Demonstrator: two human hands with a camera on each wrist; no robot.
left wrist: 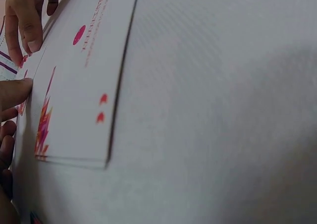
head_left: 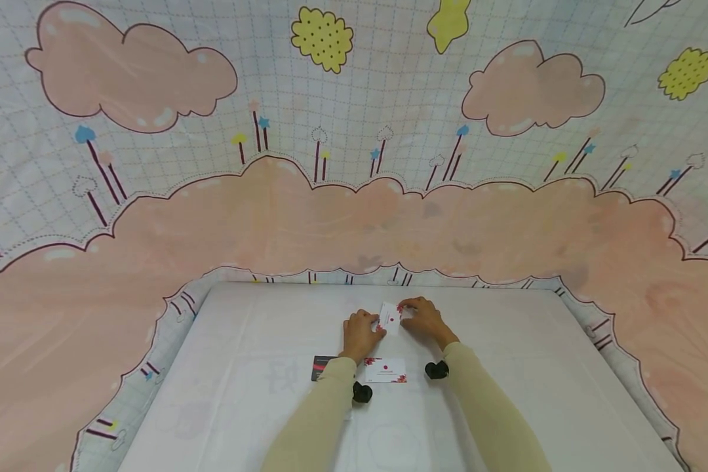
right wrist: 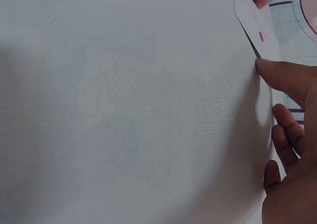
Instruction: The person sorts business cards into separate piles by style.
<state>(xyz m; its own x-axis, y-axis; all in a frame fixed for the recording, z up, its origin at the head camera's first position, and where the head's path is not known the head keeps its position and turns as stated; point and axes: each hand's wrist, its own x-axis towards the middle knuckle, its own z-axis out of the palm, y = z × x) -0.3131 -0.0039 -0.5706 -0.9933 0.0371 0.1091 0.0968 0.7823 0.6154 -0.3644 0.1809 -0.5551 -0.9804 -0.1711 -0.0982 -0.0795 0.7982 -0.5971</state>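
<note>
- White, stiff and rectangular, the small card [head_left: 391, 317] with a red dot stands tilted between our hands at the desk's [head_left: 507, 393] far middle.
- Our left hand [head_left: 360, 334] pinches its left edge, fingers [left wrist: 15, 92] curled.
- Our right hand [head_left: 426, 319] pinches its right edge likewise.
- A second flat card [head_left: 386, 370] lies nearer us; a dark card [head_left: 319, 367] lies to its left.
- Smooth white cloth covers the desk.

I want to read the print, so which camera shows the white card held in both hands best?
The left wrist view: the white card fills it, dot and lettering visible. The head view shows it small between the hands; the right wrist view shows only a thin corner.
</note>
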